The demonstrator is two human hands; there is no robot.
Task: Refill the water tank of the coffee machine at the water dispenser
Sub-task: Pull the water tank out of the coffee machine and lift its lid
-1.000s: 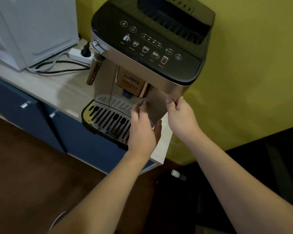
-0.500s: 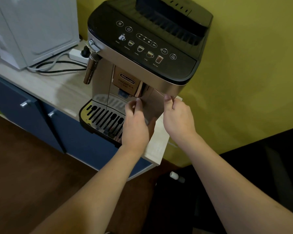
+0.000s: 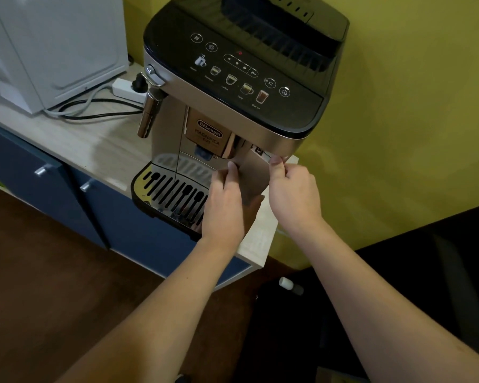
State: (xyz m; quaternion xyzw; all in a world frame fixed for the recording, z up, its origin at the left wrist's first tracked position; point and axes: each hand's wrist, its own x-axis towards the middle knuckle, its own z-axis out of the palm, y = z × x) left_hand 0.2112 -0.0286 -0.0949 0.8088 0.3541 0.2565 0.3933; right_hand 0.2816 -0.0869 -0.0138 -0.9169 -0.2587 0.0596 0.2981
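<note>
A silver and black coffee machine (image 3: 233, 87) stands on a light wooden counter (image 3: 75, 142) against a yellow wall. Its water tank front panel (image 3: 253, 178) sits at the machine's lower right, slightly out from the body, with a small label showing at its top edge. My left hand (image 3: 224, 205) grips the panel's left side, fingers curled around the edge and thumb underneath. My right hand (image 3: 293, 189) pinches the panel's upper right corner. The tank's body is hidden inside the machine.
A drip tray (image 3: 166, 192) with a slotted grille juts out at the machine's base. A white appliance (image 3: 58, 45), a power strip (image 3: 125, 88) and cables lie to the left. Blue cabinet doors (image 3: 53, 189) sit below. A small bottle (image 3: 289, 286) lies on the dark floor.
The view has closed in on the machine. The tank front has come out a little, showing a label at its top. A red light now shows on the control panel.
</note>
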